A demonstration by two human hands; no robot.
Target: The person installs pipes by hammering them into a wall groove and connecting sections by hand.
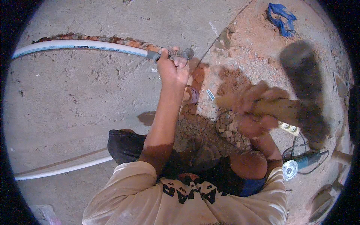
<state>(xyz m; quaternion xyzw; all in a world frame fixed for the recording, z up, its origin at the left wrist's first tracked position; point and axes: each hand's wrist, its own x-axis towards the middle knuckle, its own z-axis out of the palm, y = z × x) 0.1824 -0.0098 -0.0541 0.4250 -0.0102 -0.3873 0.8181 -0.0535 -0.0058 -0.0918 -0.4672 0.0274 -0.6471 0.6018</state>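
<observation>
My left hand [172, 70] is closed around a grey pipe fitting [153, 56] at the end of a long white pipe [90, 45] along the rough cement wall. From the other side of that fist juts a grey ribbed round end [185, 53]; whether it belongs to the same fitting I cannot tell. My right hand [258, 107], smeared by motion, grips the wooden handle of a hammer [308, 93]. Its big dark head is blurred and stands to the right of the fist.
Rubble [230, 129] lies before my knees. An angle grinder [300, 165] with a toothed disc sits at right, by a power strip [289, 128]. Blue crumpled plastic [282, 20] is far right, a tape roll [193, 95] near my left forearm, another white pipe [67, 169] lower left.
</observation>
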